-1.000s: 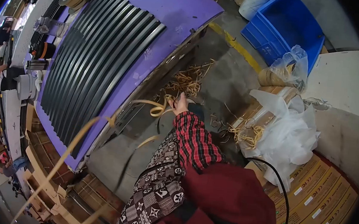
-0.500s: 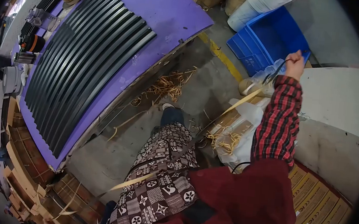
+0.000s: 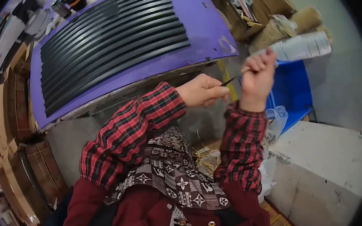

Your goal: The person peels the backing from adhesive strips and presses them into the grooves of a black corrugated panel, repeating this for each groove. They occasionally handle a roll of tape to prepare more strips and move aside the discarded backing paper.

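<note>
In front of my body, my left hand [image 3: 202, 90] is closed in a pinch. A thin dark strip [image 3: 228, 82] sticks out from its fingertips towards the right. Just beyond that strip, my right hand [image 3: 256, 79] is raised with its fingers curled in; motion blurs it, and I cannot make out what it holds. To the left of both hands, long black ribbed strips [image 3: 114, 41] lie side by side on a purple-topped table [image 3: 216, 22].
A blue bin [image 3: 294, 93] stands right of my hands, with a white cylindrical stack [image 3: 303, 46] behind it. A pale block-like surface [image 3: 325, 148] is at the right. Yellow strips [image 3: 207, 161] lie below my hands. Cardboard boxes [image 3: 39, 162] are at the lower left.
My right hand has moved left from beside the blue bin. My left hand has come into view. The yellow tape stretched across my lap no longer shows. The view has turned.
</note>
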Demonstrator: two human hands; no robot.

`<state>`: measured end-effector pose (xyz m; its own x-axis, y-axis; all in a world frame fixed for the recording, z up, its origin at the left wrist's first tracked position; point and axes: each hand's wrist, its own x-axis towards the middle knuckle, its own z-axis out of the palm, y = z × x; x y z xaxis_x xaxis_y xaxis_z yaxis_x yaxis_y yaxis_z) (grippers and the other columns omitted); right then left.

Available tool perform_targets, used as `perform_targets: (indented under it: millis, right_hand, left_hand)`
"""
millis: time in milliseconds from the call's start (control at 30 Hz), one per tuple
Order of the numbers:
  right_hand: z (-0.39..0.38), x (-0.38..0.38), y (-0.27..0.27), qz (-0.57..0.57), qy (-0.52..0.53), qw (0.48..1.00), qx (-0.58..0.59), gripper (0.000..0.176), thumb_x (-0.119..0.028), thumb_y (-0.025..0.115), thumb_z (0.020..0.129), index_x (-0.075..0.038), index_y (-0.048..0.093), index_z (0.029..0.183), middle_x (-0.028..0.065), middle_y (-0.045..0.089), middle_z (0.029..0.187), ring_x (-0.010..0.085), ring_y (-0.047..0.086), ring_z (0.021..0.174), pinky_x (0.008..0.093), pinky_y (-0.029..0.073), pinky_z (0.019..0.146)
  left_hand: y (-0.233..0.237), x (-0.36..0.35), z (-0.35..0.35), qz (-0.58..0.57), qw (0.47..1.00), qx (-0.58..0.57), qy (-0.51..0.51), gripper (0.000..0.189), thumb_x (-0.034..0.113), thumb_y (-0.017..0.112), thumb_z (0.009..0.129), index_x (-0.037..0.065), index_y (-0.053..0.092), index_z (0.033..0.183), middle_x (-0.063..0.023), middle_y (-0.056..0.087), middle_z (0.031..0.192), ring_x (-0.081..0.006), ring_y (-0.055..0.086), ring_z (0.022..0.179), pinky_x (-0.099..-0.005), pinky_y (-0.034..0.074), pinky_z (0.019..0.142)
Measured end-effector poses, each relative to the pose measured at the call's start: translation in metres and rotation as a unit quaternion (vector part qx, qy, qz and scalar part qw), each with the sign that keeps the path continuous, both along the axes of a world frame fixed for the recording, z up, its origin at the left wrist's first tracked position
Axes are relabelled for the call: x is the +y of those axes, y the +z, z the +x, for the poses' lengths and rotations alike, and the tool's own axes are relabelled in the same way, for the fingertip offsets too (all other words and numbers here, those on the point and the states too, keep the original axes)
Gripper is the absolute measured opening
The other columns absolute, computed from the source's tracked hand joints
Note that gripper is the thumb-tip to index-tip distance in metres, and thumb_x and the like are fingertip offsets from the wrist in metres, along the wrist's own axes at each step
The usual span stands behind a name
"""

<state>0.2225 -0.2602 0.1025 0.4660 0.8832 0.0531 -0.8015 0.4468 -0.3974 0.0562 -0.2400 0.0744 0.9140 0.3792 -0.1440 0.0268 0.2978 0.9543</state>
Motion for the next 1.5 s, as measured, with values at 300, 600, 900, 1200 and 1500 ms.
perform_targets:
  millis: [300,600,900,1200,1500]
  right_hand:
    - [0.351,-0.163,-0.133,-0.276,-0.22,0.934,-0.06,0.023,-0.022,0.046,0.085,-0.002,0.046,0.096,-0.0038,0.029,0.052,0.0056,0.023,0.039,0.0189,0.019,0.036]
    - [0.114,-0.046,-0.171,-0.407,0.077,0.456,-0.787,0.038,-0.026,0.052,0.077,0.003,0.052,0.101,0.0173,0.057,0.093,0.0266,0.055,0.083,0.0327,0.041,0.073]
    - [-0.046,-0.003,-0.095,-0.122,0.324,0.631,-0.694,0.013,-0.012,0.051,0.081,0.001,0.055,0.081,0.0025,0.048,0.056,0.0085,0.044,0.051,0.0222,0.037,0.048]
    - [0.045,-0.003,-0.121,-0.214,0.2,0.493,-0.819,0.011,-0.01,0.05,0.08,0.0,0.053,0.078,0.0037,0.046,0.053,0.008,0.044,0.05,0.0225,0.036,0.047]
    - [-0.009,0.004,-0.128,-0.109,0.317,0.416,-0.845,0.05,-0.012,0.057,0.073,-0.005,0.04,0.119,0.0161,0.047,0.113,0.028,0.046,0.104,0.0331,0.038,0.084]
  left_hand:
    - [-0.059,0.009,-0.286,0.159,0.877,0.436,0.121,0.025,0.023,0.053,0.079,0.001,0.057,0.069,-0.0016,0.048,0.057,-0.0091,0.043,0.053,-0.0242,0.037,0.05]
    - [-0.005,-0.016,-0.219,0.202,0.9,0.384,0.048,0.029,0.026,0.051,0.079,-0.002,0.057,0.072,-0.0117,0.053,0.056,-0.0193,0.055,0.054,-0.0321,0.042,0.052]
    - [-0.003,0.016,-0.237,0.144,0.911,0.379,0.08,0.025,0.024,0.053,0.079,0.001,0.059,0.076,-0.0026,0.049,0.053,-0.0121,0.047,0.05,-0.0259,0.04,0.052]
    - [-0.043,0.0,-0.274,0.281,0.81,0.495,0.142,0.021,0.023,0.052,0.077,0.004,0.059,0.083,-0.0135,0.058,0.071,-0.0306,0.055,0.068,-0.036,0.043,0.063]
    - [-0.007,-0.005,-0.236,0.149,0.921,0.268,0.24,0.02,0.015,0.05,0.083,-0.001,0.058,0.09,-0.0024,0.059,0.077,-0.0077,0.051,0.066,-0.0216,0.045,0.057]
